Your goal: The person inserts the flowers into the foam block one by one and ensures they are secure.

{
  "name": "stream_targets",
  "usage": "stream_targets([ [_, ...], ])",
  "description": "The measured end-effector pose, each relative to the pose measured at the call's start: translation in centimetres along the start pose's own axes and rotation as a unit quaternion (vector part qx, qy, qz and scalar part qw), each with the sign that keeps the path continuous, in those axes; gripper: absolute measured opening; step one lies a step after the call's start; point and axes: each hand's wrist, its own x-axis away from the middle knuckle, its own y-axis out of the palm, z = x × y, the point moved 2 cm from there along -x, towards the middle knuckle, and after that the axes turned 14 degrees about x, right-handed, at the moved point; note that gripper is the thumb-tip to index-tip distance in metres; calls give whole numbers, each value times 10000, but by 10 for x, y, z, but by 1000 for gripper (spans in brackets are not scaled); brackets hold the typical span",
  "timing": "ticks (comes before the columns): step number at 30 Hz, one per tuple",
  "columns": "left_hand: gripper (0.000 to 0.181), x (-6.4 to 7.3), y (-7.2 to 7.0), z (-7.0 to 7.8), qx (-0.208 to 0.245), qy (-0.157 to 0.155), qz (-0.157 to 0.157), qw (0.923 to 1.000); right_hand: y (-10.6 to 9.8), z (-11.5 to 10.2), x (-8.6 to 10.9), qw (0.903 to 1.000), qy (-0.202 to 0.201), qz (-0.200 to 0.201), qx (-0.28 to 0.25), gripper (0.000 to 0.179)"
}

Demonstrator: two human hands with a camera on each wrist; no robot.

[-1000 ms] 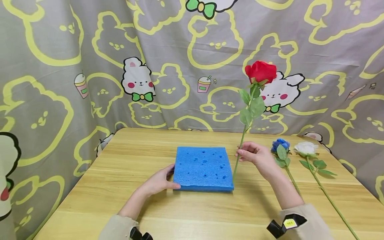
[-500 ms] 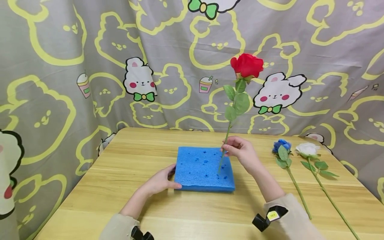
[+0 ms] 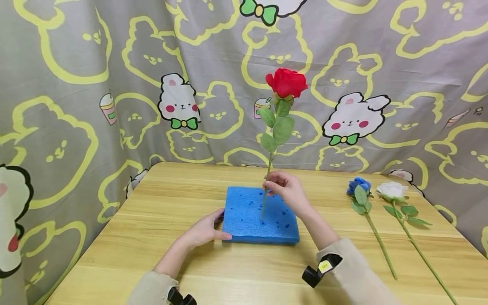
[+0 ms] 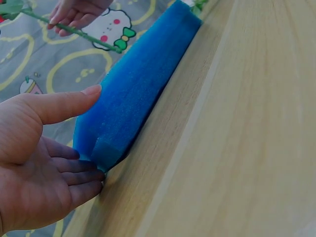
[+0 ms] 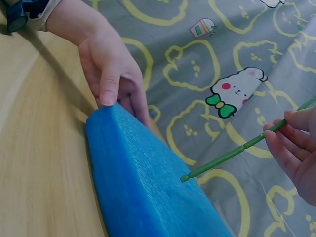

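Observation:
My right hand [image 3: 287, 190] pinches the green stem of a red artificial rose [image 3: 286, 83] between thumb and fingers, with the bloom up high. The lower stem tip [image 5: 185, 178] hovers over a blue foam block [image 3: 244, 214], and the left wrist view shows a gap beneath it. Small holes dot the block's top. At its left end rests my left hand [image 3: 203, 230], the thumb on the front corner and the fingers along the side. Those fingers [image 4: 81, 180] look fairly straight against the foam.
A blue rose [image 3: 359, 186] and a white rose [image 3: 392, 190] lie on the right of the wooden table [image 3: 183, 182], stems toward the front. Behind the table hangs a grey curtain [image 3: 225, 55] with cartoon prints.
My right hand has carried the red rose leftward, from beside the foam block's right edge to above its middle. The left hand and the block have stayed in place.

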Motion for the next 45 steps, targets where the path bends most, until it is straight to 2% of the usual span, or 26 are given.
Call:
stream_targets([
  [11,94,0,1,-1,74,25,-29,10000,28,-6,-15,9996,-186,207,-55,17],
  [26,92,-2,0,-4,38,16,-28,10000,61,-12,-29,9997,-208,133,18,20],
  [35,91,-1,0,-1,126,9,-55,9999,64,-35,-22,9997,-125,208,62,19],
  [45,91,-2,0,-1,173,93,-112,9997,69,-34,-23,9997,-92,193,114,17],
])
